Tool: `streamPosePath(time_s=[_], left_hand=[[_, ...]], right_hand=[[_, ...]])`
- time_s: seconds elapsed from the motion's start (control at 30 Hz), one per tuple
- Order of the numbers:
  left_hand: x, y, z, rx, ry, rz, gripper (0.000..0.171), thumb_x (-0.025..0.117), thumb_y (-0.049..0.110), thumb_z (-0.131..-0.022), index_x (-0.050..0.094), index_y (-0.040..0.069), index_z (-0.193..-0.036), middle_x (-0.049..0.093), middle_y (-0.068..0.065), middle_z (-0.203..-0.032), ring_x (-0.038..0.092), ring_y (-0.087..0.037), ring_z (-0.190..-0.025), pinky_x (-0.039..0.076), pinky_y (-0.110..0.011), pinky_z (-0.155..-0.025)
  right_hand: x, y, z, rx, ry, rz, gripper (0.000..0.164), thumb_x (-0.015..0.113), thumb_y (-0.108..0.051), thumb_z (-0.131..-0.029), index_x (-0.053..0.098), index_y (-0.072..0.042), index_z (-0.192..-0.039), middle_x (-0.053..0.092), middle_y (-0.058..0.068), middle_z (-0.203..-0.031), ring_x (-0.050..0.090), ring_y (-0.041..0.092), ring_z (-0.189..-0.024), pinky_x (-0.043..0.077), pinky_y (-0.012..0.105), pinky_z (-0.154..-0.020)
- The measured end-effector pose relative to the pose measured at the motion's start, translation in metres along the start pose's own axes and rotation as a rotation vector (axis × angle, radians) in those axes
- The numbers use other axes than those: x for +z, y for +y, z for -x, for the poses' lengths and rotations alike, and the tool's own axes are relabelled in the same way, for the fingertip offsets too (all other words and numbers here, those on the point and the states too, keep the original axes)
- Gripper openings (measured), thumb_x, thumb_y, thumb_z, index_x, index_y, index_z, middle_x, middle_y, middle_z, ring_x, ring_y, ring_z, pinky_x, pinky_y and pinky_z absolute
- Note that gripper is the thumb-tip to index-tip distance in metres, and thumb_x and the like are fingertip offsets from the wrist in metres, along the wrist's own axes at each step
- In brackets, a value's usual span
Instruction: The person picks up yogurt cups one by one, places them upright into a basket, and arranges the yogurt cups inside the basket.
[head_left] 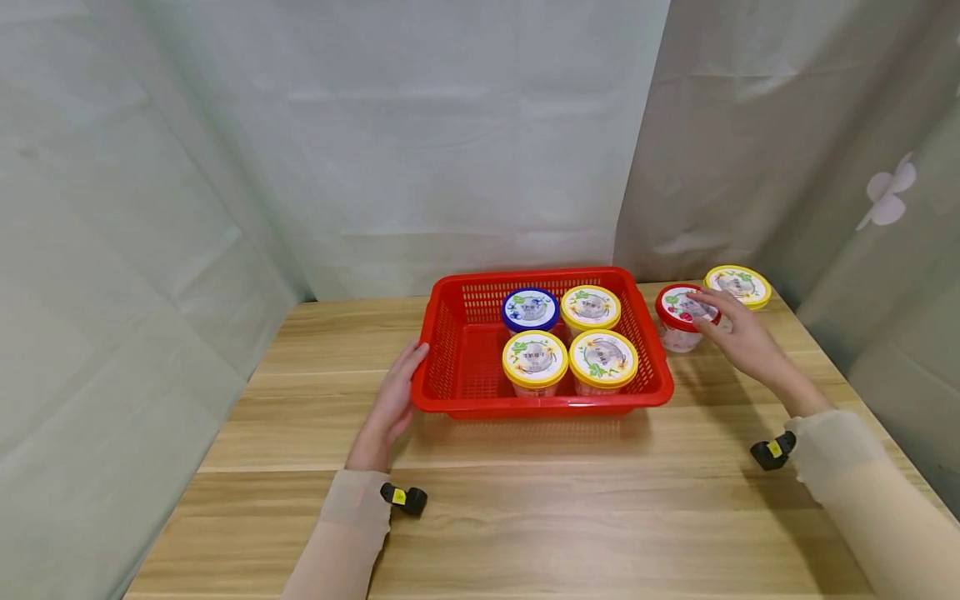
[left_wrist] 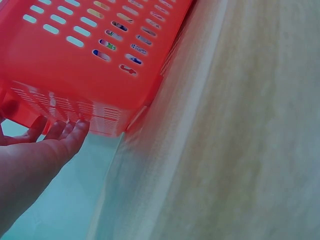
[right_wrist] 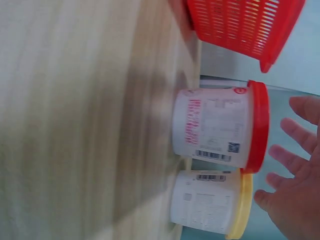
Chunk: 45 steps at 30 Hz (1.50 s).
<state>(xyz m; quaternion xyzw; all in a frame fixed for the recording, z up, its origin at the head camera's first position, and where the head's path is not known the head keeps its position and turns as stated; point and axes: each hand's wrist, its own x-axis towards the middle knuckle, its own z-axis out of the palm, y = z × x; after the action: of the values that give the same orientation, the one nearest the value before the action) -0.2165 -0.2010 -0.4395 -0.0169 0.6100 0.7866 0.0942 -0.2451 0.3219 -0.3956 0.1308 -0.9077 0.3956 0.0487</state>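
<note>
My right hand (head_left: 738, 332) hovers over a tub with a red lid (head_left: 678, 330), fingers spread and apart from one another. In the right wrist view, the fingertips stand just past the rim of that red lid (right_wrist: 258, 127), with nothing in the grasp. At the other side, my left hand (head_left: 395, 398) rests against the left end of a red plastic basket (head_left: 480, 357). The left wrist view has its fingers (left_wrist: 75, 136) loosely bent, tips at the slotted basket wall under the rim. Inside the basket stand a blue-lidded tub (head_left: 530, 309) and three yellow-lidded tubs (head_left: 535, 358), all upright.
Another yellow-lidded tub (head_left: 738, 287) stands behind and right of the red-lidded one, near the back right of the wooden table (head_left: 525, 517). Pale curtains (head_left: 450, 150) hang behind the table and along both sides. Each wrist wears a small black camera (head_left: 405, 498).
</note>
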Motion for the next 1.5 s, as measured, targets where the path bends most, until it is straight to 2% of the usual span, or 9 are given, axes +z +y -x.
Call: streamPosePath(time_s=[0.1, 0.27, 0.33, 0.47, 0.8, 0.93, 1.07, 1.5], left_hand=[[-0.001, -0.001, 0.0, -0.002, -0.004, -0.008, 0.059, 0.045, 0.038, -0.112, 0.028, 0.017, -0.164, 0.045, -0.014, -0.15, 0.053, -0.024, -0.125, 0.055, -0.03, -0.097], [-0.001, 0.0, 0.0, -0.001, -0.006, -0.008, 0.06, 0.045, 0.038, -0.112, 0.026, 0.017, -0.165, 0.045, -0.014, -0.15, 0.053, -0.023, -0.124, 0.054, -0.03, -0.098], [-0.001, 0.0, 0.0, 0.0, -0.004, -0.01, 0.06, 0.045, 0.038, -0.112, 0.027, 0.017, -0.165, 0.045, -0.014, -0.149, 0.054, -0.022, -0.123, 0.055, -0.03, -0.097], [-0.001, 0.0, 0.0, -0.004, -0.001, -0.007, 0.059, 0.045, 0.037, -0.112, 0.027, 0.017, -0.164, 0.046, -0.014, -0.148, 0.056, -0.022, -0.121, 0.055, -0.03, -0.095], [0.0, 0.001, 0.001, -0.007, -0.005, -0.006, 0.058, 0.046, 0.039, -0.112, 0.03, 0.018, -0.164, 0.046, -0.016, -0.15, 0.054, -0.025, -0.125, 0.056, -0.031, -0.096], [0.0, 0.002, 0.002, -0.006, -0.01, -0.005, 0.057, 0.047, 0.039, -0.112, 0.032, 0.019, -0.163, 0.046, -0.016, -0.15, 0.055, -0.025, -0.125, 0.056, -0.031, -0.096], [0.0, 0.002, 0.002, -0.003, -0.007, -0.009, 0.057, 0.046, 0.039, -0.112, 0.031, 0.018, -0.163, 0.047, -0.016, -0.149, 0.056, -0.024, -0.123, 0.056, -0.031, -0.095], [0.0, 0.001, 0.001, 0.006, -0.011, -0.006, 0.055, 0.044, 0.037, -0.113, 0.032, 0.017, -0.163, 0.049, -0.015, -0.145, 0.058, -0.023, -0.12, 0.057, -0.029, -0.092]], right_hand=[[0.005, 0.004, 0.0, -0.024, 0.03, 0.008, 0.049, 0.059, -0.015, -0.107, 0.046, 0.006, -0.149, 0.029, 0.036, -0.16, 0.019, 0.058, -0.148, 0.017, 0.079, -0.113], [0.013, 0.007, 0.0, -0.052, 0.07, 0.029, 0.047, 0.059, -0.014, -0.107, 0.048, 0.007, -0.148, 0.029, 0.038, -0.159, 0.011, 0.062, -0.149, 0.008, 0.079, -0.115], [0.016, 0.006, 0.001, -0.041, 0.079, 0.047, 0.048, 0.058, -0.016, -0.107, 0.047, 0.006, -0.148, 0.028, 0.037, -0.159, 0.01, 0.063, -0.149, 0.008, 0.08, -0.114], [0.02, 0.003, 0.003, -0.001, 0.106, 0.101, 0.048, 0.057, -0.019, -0.108, 0.047, 0.003, -0.149, 0.031, 0.035, -0.159, 0.019, 0.061, -0.146, 0.015, 0.082, -0.111], [0.025, -0.002, 0.003, 0.069, 0.162, 0.167, 0.044, 0.055, -0.022, -0.109, 0.052, 0.002, -0.146, 0.033, 0.034, -0.158, 0.026, 0.06, -0.139, 0.019, 0.076, -0.11], [0.025, -0.001, 0.002, 0.083, 0.151, 0.149, 0.047, 0.053, -0.025, -0.109, 0.05, 0.003, -0.147, 0.034, 0.034, -0.157, 0.028, 0.059, -0.139, 0.021, 0.077, -0.11], [0.026, 0.004, 0.0, 0.059, 0.138, 0.1, 0.048, 0.054, -0.023, -0.11, 0.048, 0.005, -0.148, 0.034, 0.034, -0.157, 0.028, 0.057, -0.142, 0.02, 0.079, -0.112], [0.032, 0.015, -0.011, -0.018, 0.11, 0.022, 0.054, 0.068, -0.012, -0.101, 0.046, 0.009, -0.146, 0.028, 0.033, -0.157, 0.027, 0.055, -0.14, 0.03, 0.077, -0.108]])
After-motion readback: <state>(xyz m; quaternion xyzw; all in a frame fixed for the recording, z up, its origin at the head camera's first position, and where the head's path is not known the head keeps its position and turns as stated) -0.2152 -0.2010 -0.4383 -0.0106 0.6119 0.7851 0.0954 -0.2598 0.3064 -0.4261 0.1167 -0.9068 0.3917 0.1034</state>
